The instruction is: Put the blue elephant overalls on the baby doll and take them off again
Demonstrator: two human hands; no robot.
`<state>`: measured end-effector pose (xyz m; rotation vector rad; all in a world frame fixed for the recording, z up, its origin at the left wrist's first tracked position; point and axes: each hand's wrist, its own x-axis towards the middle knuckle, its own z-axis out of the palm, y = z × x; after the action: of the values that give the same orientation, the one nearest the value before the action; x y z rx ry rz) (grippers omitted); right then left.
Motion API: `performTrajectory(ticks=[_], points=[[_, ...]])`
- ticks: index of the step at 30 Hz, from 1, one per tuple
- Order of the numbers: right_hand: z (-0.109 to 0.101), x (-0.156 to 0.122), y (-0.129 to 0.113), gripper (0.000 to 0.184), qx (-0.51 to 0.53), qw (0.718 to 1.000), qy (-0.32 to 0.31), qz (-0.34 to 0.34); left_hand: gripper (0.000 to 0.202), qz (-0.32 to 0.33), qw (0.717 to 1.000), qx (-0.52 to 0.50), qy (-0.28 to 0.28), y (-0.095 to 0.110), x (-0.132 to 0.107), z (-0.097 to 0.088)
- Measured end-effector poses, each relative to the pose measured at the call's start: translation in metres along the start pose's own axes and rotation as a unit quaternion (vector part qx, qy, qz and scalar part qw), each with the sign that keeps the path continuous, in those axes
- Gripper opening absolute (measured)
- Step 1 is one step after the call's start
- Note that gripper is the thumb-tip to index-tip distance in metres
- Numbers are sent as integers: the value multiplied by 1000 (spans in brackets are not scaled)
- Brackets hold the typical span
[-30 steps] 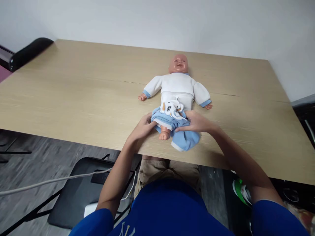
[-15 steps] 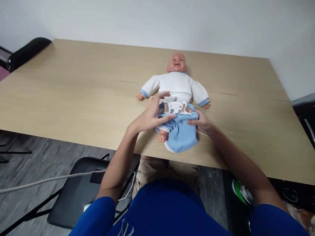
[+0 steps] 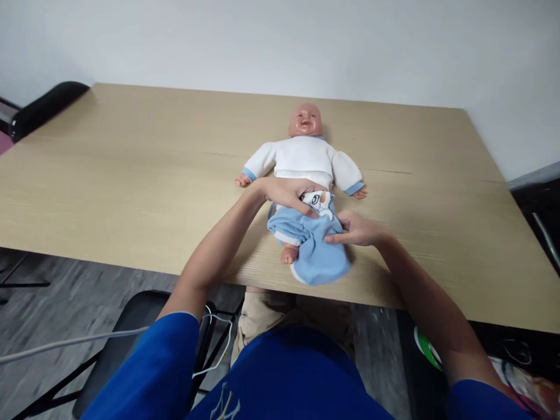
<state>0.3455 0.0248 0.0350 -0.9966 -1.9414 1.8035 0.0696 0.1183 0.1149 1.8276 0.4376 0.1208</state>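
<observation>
A baby doll [image 3: 305, 121] lies on its back on the table, its head toward the wall, in a white long-sleeved top with blue cuffs. Light-blue terry pants [image 3: 324, 256] with a white animal-face front cover its lower body. One doll foot sticks out of a leg; the other leg of the garment lies flat. My left hand [image 3: 291, 193] reaches across the doll's waist, its thumb and fingers closed on the animal-face part. At the right side of the pants, my right hand [image 3: 356, 228] pinches the blue cloth. Some fingertips of both hands are hidden in the cloth.
The wooden table [image 3: 153, 151] reaches back to a white wall. Below its front edge, at left, stand a black folding chair [image 3: 135, 312] and a pale cable [image 3: 74, 341]. Another black chair [image 3: 48, 108] is at the far left. A green-and-white item [image 3: 426, 350] sits under the table at right.
My left hand has gone from spread fingers beside the pants to closing over the animal-face front at the waist. My right hand has shifted slightly down the pants' side. The view has tilted a little.
</observation>
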Motion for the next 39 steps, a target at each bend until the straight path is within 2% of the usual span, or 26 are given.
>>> performTrajectory(ticks=[2,5,7,9,12,14,16,17,19,21,23,27,30,32,33,34,35,39], points=[[5,1,1,65,76,994,69,-22,44,10,1000,-22,-15,-7,2,3],[15,6,5,74,189,963,185,-43,51,16,998,-46,-30,-17,5,7],[17,8,6,75,203,957,203,-32,49,17,998,-45,-36,-22,6,7],[13,5,2,73,168,971,172,-20,44,19,998,-38,-41,-26,6,6],[0,-3,-7,65,71,996,45,3,40,31,997,-38,-61,-28,7,2],[-6,-9,-10,57,15,999,-30,26,41,31,995,-46,-78,-29,6,0],[-7,-12,-9,56,5,998,-44,35,44,25,995,-53,-78,-29,6,0],[-6,-13,-7,58,24,999,-22,31,46,22,996,-54,-73,-29,5,0],[0,-13,-3,62,97,993,64,18,50,18,996,-49,-71,-30,4,2],[7,-11,2,68,172,973,155,14,54,16,996,-42,-80,-31,2,4],[12,-9,4,71,209,958,196,25,54,21,995,-36,-91,-33,0,5],[12,-7,4,71,161,976,142,37,48,39,996,-39,-76,-37,-3,4],[3,-9,2,76,81,996,40,-2,49,49,997,-47,-43,-38,-4,1],[0,-10,1,72,41,998,-37,-16,51,49,997,-49,-36,-38,-4,1],[-1,-10,2,68,29,998,-55,-16,52,49,997,-49,-37,-38,-4,1],[0,-11,3,65,25,998,-51,-16,53,50,997,-48,-39,-38,-4,2],[2,-11,5,64,31,999,-20,-17,52,50,997,-48,-37,-38,-4,3],[16,-6,13,78,117,979,168,-17,52,33,998,-56,8,-41,-3,6]])
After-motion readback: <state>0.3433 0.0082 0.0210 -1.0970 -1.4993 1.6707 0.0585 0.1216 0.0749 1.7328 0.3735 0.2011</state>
